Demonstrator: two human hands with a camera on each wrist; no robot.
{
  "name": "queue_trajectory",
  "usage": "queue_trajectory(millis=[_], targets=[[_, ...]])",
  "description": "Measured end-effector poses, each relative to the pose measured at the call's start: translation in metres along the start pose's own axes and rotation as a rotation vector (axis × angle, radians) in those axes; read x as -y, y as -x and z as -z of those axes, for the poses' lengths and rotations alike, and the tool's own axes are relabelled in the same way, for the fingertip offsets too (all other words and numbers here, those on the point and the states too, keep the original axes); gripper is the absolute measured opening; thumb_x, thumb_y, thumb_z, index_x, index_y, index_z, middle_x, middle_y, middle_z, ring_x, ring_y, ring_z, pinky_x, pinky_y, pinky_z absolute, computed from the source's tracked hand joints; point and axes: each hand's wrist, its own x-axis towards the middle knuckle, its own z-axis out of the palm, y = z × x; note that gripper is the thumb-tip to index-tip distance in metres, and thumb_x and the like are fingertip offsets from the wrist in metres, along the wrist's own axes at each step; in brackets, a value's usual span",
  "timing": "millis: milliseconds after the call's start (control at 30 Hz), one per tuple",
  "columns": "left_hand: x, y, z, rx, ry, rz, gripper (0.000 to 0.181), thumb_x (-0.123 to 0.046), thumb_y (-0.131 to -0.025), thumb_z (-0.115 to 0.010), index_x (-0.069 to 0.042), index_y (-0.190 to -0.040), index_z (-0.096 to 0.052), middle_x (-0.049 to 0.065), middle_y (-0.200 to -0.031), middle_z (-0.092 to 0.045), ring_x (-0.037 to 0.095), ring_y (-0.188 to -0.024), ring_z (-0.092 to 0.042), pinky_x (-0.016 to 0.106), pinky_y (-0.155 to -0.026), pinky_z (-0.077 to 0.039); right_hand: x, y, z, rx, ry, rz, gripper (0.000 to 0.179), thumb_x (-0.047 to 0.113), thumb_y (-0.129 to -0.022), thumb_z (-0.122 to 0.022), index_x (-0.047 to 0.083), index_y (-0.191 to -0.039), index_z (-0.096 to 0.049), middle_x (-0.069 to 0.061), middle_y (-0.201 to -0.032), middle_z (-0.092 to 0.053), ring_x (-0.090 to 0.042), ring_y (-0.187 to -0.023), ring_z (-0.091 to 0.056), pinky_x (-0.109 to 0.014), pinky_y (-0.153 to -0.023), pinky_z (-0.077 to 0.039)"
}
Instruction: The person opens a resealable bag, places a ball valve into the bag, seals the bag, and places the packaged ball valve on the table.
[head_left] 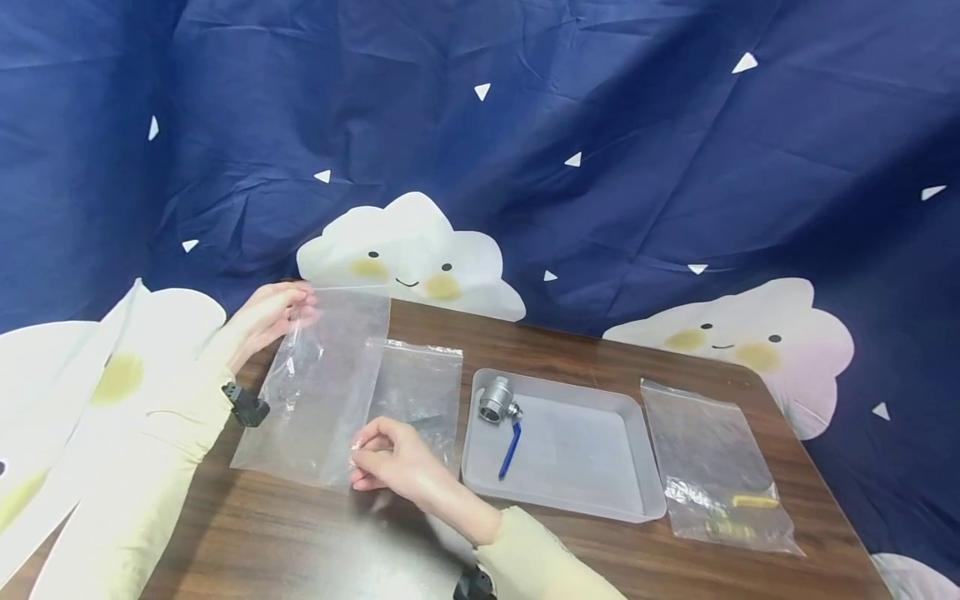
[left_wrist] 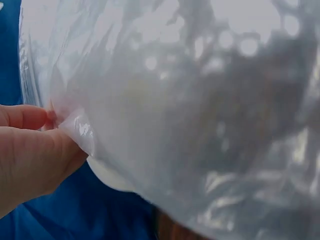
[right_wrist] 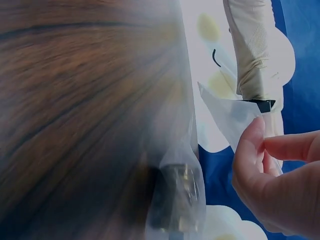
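Middle bag (head_left: 422, 382) partly hidden behind right hand (head_left: 401, 463).

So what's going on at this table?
A person is holding up a clear plastic bag, the left hand pinching its edge near the top and the right hand pinching a lower corner. Another clear bag lies partly behind it. A metal fitting with a blue lever sits in a tray; beyond that, a third bag holds something yellow.

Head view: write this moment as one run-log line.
left hand: pinches bag | right hand: pinches same bag, lower corner | valve: in tray
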Motion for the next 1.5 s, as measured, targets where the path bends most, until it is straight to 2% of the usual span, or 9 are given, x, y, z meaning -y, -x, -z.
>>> queue_trajectory(millis=[167,333,433,667,933,1033,1167,1333,1500], targets=[[-0.002,0.0,-0.015,0.027,-0.05,-0.026,0.012,-0.004,-0.104,-0.042,-0.012,-0.105,-0.051,-0.011,-0.083,-0.066,0.003,-0.078,-0.066,0.016,-0.076,-0.057,0.003,0.016,0.016,0.003,0.079,0.017,0.01,-0.002,-0.09,-0.063,-0.004,-0.1,-0.061,-0.006,-0.085,-0.064,-0.009,-0.063,-0.065,-0.022,-0.064,-0.062],[-0.003,0.001,-0.027,0.128,0.016,-0.078,0.013,-0.008,-0.105,-0.044,-0.014,-0.106,-0.055,-0.007,-0.086,-0.068,0.007,-0.08,-0.069,0.018,-0.077,-0.058,0.003,0.033,0.034,0.013,0.123,0.038,0.01,-0.003,-0.09,-0.062,-0.006,-0.1,-0.06,-0.008,-0.087,-0.065,-0.008,-0.064,-0.065,-0.021,-0.064,-0.061],[-0.003,0.001,-0.035,0.182,0.001,-0.106,0.013,-0.01,-0.105,-0.045,-0.015,-0.11,-0.056,-0.007,-0.092,-0.068,0.008,-0.085,-0.07,0.019,-0.08,-0.058,0.0,0.045,0.047,0.022,0.131,0.032,0.012,-0.001,-0.092,-0.062,-0.007,-0.101,-0.059,-0.008,-0.089,-0.065,-0.008,-0.067,-0.066,-0.021,-0.066,-0.061],[0.0,0.002,-0.059,0.293,-0.049,-0.148,0.02,-0.009,-0.104,-0.048,-0.017,-0.117,-0.061,-0.005,-0.101,-0.072,0.008,-0.092,-0.07,0.021,-0.087,-0.059,-0.014,0.075,0.076,-0.013,0.137,0.019,0.018,0.003,-0.093,-0.063,-0.009,-0.105,-0.057,-0.012,-0.092,-0.065,-0.009,-0.072,-0.066,-0.021,-0.069,-0.062],[0.014,0.011,-0.081,0.39,-0.106,-0.172,0.022,-0.001,-0.1,-0.052,-0.014,-0.112,-0.066,-0.004,-0.109,-0.075,0.009,-0.095,-0.071,0.025,-0.092,-0.059,-0.038,0.111,0.107,-0.048,0.211,-0.004,0.017,0.007,-0.095,-0.061,-0.007,-0.103,-0.057,-0.013,-0.09,-0.066,-0.007,-0.072,-0.067,-0.021,-0.067,-0.061],[0.02,0.015,-0.088,0.408,-0.102,-0.178,0.02,0.0,-0.099,-0.055,-0.011,-0.112,-0.066,0.0,-0.111,-0.074,0.01,-0.096,-0.072,0.027,-0.092,-0.059,-0.046,0.118,0.115,-0.078,0.247,0.002,0.015,0.007,-0.094,-0.062,-0.006,-0.102,-0.058,-0.011,-0.087,-0.066,-0.006,-0.07,-0.067,-0.02,-0.065,-0.06],[0.024,0.024,-0.097,0.412,-0.149,-0.207,0.018,-0.004,-0.099,-0.056,-0.007,-0.115,-0.065,0.001,-0.109,-0.074,0.011,-0.096,-0.072,0.029,-0.091,-0.06,-0.056,0.124,0.123,-0.111,0.291,0.032,0.013,0.005,-0.093,-0.063,-0.006,-0.099,-0.059,-0.012,-0.086,-0.066,-0.003,-0.068,-0.065,-0.02,-0.064,-0.06],[0.023,0.038,-0.114,0.374,-0.217,-0.243,0.019,-0.008,-0.097,-0.061,-0.003,-0.115,-0.066,-0.001,-0.105,-0.076,0.013,-0.095,-0.073,0.028,-0.089,-0.06,-0.065,0.134,0.134,-0.131,0.379,0.071,0.007,0.005,-0.093,-0.064,-0.001,-0.093,-0.06,-0.014,-0.081,-0.068,0.0,-0.065,-0.064,-0.018,-0.061,-0.059],[0.018,0.05,-0.135,0.327,-0.3,-0.313,0.023,-0.012,-0.096,-0.064,-0.001,-0.116,-0.066,-0.001,-0.105,-0.076,0.013,-0.096,-0.073,0.025,-0.089,-0.059,-0.072,0.142,0.143,-0.131,0.441,0.143,0.005,0.005,-0.092,-0.064,0.003,-0.089,-0.061,-0.015,-0.079,-0.068,0.002,-0.064,-0.063,-0.02,-0.058,-0.058]])
